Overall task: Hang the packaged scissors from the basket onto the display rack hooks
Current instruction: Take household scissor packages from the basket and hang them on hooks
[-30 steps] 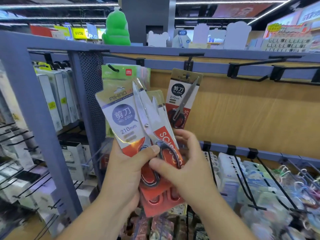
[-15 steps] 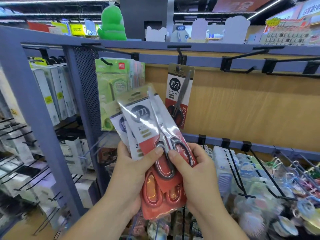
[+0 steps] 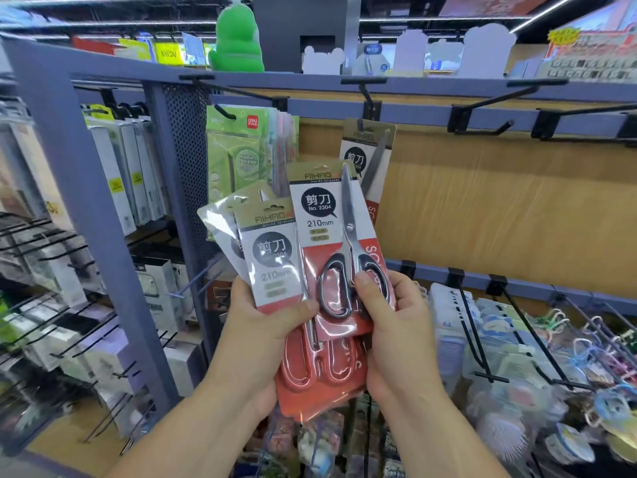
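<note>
This is a shop — a stationery aisle, going by its goods. A blue metal display rack (image 3: 51,139) carries rows of black hooks (image 3: 455,119), and from them hang retail packs: packaged scissors (image 3: 370,157) on printed cards, green Deli-branded packs (image 3: 241,157), boxed goods (image 3: 117,174) with yellow stickers. Cardboard signs (image 3: 489,50) and a green plush toy (image 3: 238,43) stand on the top shelf, under long ceiling strip lights (image 3: 431,19).

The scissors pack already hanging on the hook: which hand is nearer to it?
Right. The right hand is almost straight below the hanging pack; the left hand is below and further left.
</note>
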A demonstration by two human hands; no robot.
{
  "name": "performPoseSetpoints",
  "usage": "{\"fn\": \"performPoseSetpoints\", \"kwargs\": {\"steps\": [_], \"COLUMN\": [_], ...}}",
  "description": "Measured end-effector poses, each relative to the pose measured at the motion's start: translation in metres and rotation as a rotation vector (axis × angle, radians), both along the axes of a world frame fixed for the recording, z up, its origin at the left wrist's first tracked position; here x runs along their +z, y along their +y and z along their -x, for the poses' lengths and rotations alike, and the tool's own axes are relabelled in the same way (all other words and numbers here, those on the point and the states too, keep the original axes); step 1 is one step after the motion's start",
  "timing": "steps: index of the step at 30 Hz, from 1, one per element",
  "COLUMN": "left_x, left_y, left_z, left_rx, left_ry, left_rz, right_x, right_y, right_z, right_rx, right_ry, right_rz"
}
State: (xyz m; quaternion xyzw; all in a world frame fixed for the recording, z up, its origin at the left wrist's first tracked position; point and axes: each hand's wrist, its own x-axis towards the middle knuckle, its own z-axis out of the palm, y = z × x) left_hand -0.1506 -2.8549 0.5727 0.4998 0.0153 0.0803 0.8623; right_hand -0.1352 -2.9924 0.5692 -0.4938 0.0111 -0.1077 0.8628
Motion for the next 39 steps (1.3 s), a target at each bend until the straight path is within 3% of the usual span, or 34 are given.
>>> {"fn": "performPoseSetpoints", "kwargs": {"steps": [6, 15, 22, 29, 39], "left_x": [-0.005, -0.002, 0.002, 0.010, 0.009], "left_y": [0.002, 0.005, 0.006, 0.010, 0.018], "left_z": [0.005, 0.009, 0.007, 0.003, -0.001], "left_rx": [0.060, 0.011, 0.146, 0.256, 0.267], "left_ry": [0.005, 0.058, -0.004, -0.089, -0.094], "left_rz": [-0.071, -0.016, -0.082, -0.110, -0.073], "right_x": [0.001, -0.006, -0.013, -0.016, -0.012], "right_y": [-0.006, -0.033, -0.062, -0.050, -0.038], "right_z": [0.003, -0.002, 0.001, -0.002, -0.019], "right_rx": [0.074, 0.133, 0.047, -0.012, -0.050], "right_ry": [-0.049, -0.056, -0.194, -0.298, -0.265], "right_rz": [0.052, 0.041, 0.257, 0.183, 0.245]}}
